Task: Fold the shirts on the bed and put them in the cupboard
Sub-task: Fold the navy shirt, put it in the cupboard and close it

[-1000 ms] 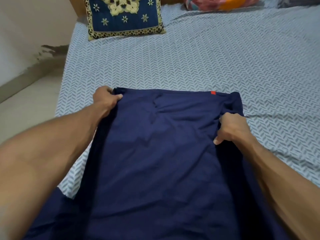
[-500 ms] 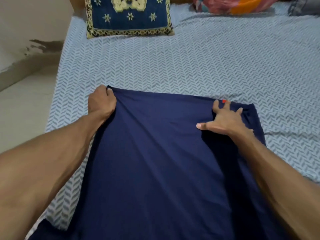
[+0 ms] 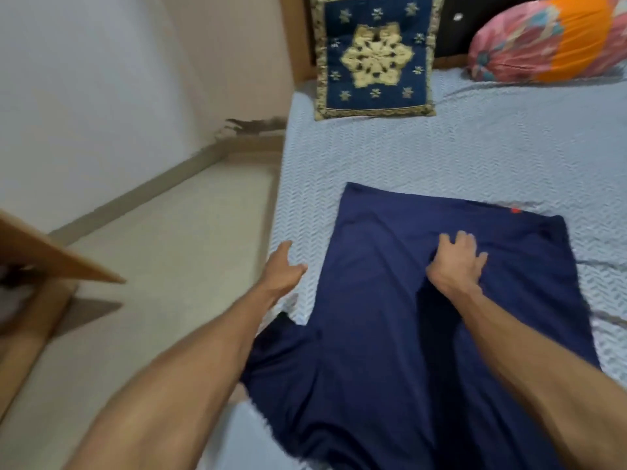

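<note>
Pressing shirt (image 3: 390,334), right hand (image 3: 456,262) spread; left hand (image 3: 283,271) seemingly free.

Right hand (image 3: 456,264) presses navy shirt (image 3: 390,317); left hand (image 3: 283,269) hovers beside.

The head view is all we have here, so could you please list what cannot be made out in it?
- Navy shirt: near end cut off by the bottom edge; part hidden under the right forearm.
- Right hand: fingertips motion-blurred, so press or pinch is unclear.
- Left hand: contact with the bedsheet is unclear.
- Cupboard: only a blurred wooden panel at the left edge.
</note>
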The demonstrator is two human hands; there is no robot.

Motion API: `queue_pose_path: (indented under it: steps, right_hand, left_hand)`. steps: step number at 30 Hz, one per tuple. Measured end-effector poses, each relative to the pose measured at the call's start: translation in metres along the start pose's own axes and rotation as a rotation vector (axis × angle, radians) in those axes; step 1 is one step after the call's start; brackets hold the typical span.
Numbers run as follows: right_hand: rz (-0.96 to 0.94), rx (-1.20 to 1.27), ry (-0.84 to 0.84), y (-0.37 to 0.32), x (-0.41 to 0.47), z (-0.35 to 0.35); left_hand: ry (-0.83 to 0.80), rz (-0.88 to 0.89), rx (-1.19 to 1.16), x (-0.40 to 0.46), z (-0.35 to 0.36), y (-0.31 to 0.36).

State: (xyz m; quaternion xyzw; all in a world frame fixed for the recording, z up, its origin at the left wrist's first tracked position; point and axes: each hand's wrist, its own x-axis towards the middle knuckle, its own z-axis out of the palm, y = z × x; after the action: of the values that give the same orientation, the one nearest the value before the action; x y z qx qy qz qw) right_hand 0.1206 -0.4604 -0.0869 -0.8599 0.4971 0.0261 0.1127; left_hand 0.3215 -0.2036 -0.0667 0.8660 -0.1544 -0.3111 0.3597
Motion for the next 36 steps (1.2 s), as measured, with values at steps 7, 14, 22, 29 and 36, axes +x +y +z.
queue_pose_path:
  steps: [7,14,22,29,36]
  right_hand:
    - [-0.427,0.236,-0.111,-0.09,-0.182,0.051]
    - [-0.634,0.1,-0.419,-0.127,-0.281,0.07]
    - [-0.612,-0.011,-0.282,-0.121,-0.332,0.078]
    - [-0.497,0.262,-0.299,-0.108,-0.35,0.088]
    - [-0.008,0.905,-0.189,-0.066,-0.348,0.074]
  left_hand:
    - [-0.069,-0.324,-0.207,-0.111,-0.023,-0.122]
    - [0.195,-0.321,-0.189,-0.127,-0.03,-0.147]
    - [0.159,-0.254,-0.376,-0.136,-0.056,-0.143]
    - [0.169,-0.094,-0.319,-0.158,-0.048,-0.115]
    - [0.023,0.295,-0.09,-0.192,0.023,-0.022]
